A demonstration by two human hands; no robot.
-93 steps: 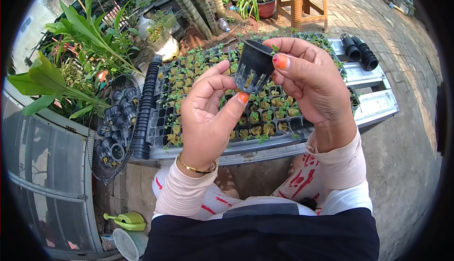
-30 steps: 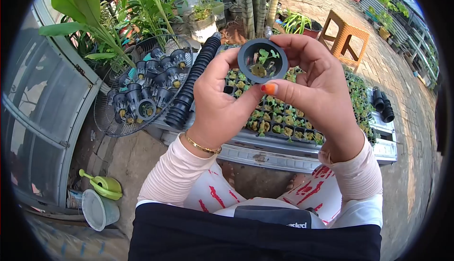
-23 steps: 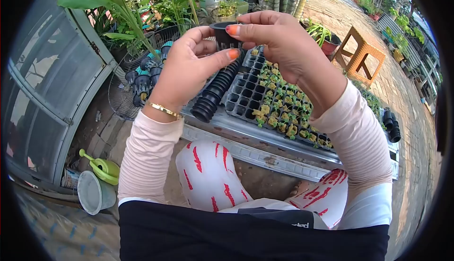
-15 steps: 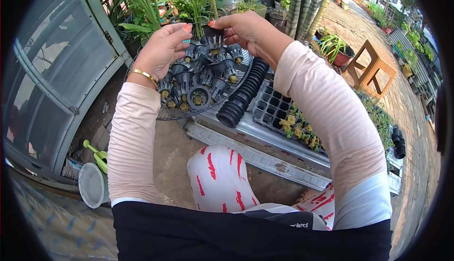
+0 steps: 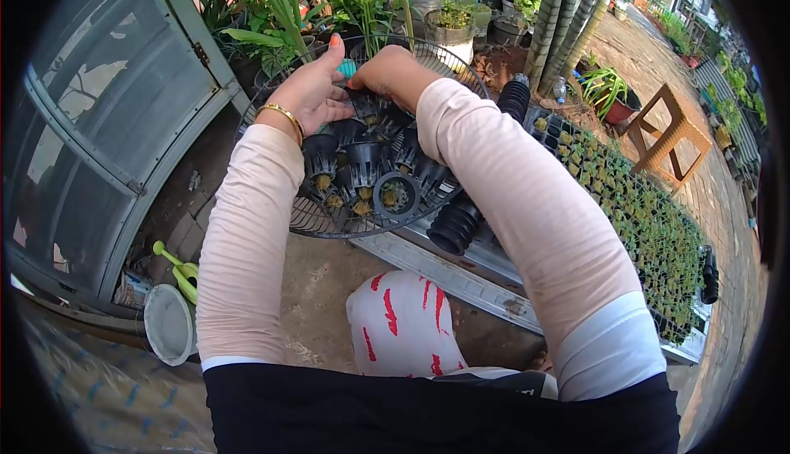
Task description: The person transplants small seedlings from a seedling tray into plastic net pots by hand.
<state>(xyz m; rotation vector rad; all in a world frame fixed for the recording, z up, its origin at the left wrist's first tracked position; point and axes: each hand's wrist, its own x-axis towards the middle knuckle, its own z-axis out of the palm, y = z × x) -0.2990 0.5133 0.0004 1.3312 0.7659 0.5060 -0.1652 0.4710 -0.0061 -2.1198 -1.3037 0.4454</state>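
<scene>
A round black wire basket (image 5: 329, 228) holds several black net pots (image 5: 364, 162), some with yellowish plugs showing at their slotted bottoms. One net pot (image 5: 397, 195) faces me with its round opening. My left hand (image 5: 317, 92), with a gold bangle at the wrist, is open over the basket's left part, thumb raised and fingers stretched towards the pots. My right hand (image 5: 393, 75) reaches down into the basket from the right, its back towards me. Its fingers are hidden, so whether it grips a pot cannot be seen.
Right of the basket lie a stack of black pots (image 5: 457, 222) and a seedling tray (image 5: 634, 215) on a metal stand. An orange stool (image 5: 671, 133) is farther right. Potted plants and thin trunks (image 5: 568, 22) stand behind. A screen door (image 5: 107, 116) and pale bucket (image 5: 169, 324) are left.
My right hand has lowered the net pot it held up into the basket. My left hand has moved slightly lower, fingers spread. The view has shifted, showing more of the seedling tray.
</scene>
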